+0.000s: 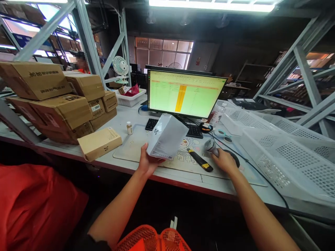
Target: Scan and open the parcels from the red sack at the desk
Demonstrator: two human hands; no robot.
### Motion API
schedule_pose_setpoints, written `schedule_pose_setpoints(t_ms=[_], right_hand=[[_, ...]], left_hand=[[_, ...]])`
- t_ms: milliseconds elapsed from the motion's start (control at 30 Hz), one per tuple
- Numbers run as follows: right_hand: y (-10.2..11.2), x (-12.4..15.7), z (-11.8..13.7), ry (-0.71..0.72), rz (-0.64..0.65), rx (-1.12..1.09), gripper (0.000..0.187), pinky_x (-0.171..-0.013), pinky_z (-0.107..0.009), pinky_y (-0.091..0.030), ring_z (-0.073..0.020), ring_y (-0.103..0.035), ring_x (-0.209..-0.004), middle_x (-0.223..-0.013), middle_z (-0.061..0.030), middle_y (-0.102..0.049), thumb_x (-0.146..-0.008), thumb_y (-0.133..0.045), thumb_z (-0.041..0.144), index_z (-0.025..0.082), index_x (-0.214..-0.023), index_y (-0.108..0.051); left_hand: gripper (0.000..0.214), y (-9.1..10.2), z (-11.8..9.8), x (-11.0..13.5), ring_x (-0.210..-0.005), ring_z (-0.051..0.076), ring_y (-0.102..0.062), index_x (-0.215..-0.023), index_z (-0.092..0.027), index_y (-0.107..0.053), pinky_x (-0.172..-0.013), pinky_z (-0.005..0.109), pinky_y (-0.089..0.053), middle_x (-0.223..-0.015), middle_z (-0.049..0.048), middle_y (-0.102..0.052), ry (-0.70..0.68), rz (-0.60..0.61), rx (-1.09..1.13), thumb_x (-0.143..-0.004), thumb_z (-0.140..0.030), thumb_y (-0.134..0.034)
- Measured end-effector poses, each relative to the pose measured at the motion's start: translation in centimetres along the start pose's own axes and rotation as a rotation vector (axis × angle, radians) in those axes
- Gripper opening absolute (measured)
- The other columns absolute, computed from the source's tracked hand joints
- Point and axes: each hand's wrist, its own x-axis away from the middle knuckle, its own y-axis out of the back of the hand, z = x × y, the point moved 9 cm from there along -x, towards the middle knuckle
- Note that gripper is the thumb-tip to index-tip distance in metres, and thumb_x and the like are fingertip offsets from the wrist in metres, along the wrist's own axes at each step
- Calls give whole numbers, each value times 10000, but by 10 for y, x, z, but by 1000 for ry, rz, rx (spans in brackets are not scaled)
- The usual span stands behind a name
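Observation:
My left hand (149, 161) grips a white box (167, 136) by its lower left corner, holding it tilted above the desk mat (133, 146). The box has a small dark logo and fine print with a barcode along its lower edge. On the right, my right hand (225, 161) is closed round the handle of a grey barcode scanner (210, 146), low over the mat. Between the hands lies a black and yellow utility knife (200, 160). A dark mouse (233, 157) sits just behind my right hand, partly hidden by it.
Cardboard boxes (57, 111) are stacked at the left, with a flat tan box (99, 143) and a small bottle (129, 128) nearer. A monitor (184, 92) and keyboard (195, 131) stand behind. White plastic baskets (290, 153) and a cable (258, 169) lie right. Another person (81, 63) is far left.

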Motion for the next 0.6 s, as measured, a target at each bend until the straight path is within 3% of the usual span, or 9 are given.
schedule_pose_setpoints(t_ms=[67,167,300,400,467,600], right_hand=[[-6,-2,-2,-13,4,-5,384,-765,-383,-475,-350,-702,-1032,-1131,-218,-737,-976,-516,388,118,-1205,-666],[2,13,6,25,-22,-35,369,-759,-389,-489,-345,-709,-971,-1050,-192,-757,-958,-542,421,143,-1136,-706],[36,60,48,384,-24,-326,349,-772,-372,-527,-298,-709,-870,-936,-94,-776,-881,-646,497,204,-1045,-746],[56,100,79,581,49,-447,289,-770,-348,-534,-270,-711,-875,-973,-54,-783,-855,-679,435,221,-1040,-740],[61,116,89,603,87,-434,258,-757,-341,-530,-265,-711,-877,-977,-46,-784,-857,-676,408,228,-1033,-735],[64,124,91,611,98,-440,268,-767,-343,-530,-263,-713,-877,-993,-60,-786,-881,-660,422,231,-1055,-732]], left_hand=[[606,4,-6,7,-972,309,-651,-1179,-205,-694,-713,422,-590,-1132,127,-713,-9,10,-6,-807,-679,-639],[567,8,-13,11,-975,309,-654,-1157,-217,-701,-724,435,-597,-1117,116,-721,-29,8,-1,-807,-662,-654],[584,3,-7,2,-937,294,-661,-1158,-205,-704,-702,400,-584,-1083,115,-730,-43,-26,-2,-798,-662,-658],[578,-14,9,-7,-1051,316,-662,-1196,-218,-689,-775,432,-587,-1178,118,-725,-38,6,17,-813,-648,-640],[570,-24,22,-12,-1071,319,-664,-1173,-217,-693,-795,436,-582,-1182,119,-728,-15,19,18,-817,-658,-626],[599,-26,34,-17,-872,277,-674,-1093,-190,-711,-675,362,-550,-1006,114,-743,6,-17,14,-789,-699,-624]])
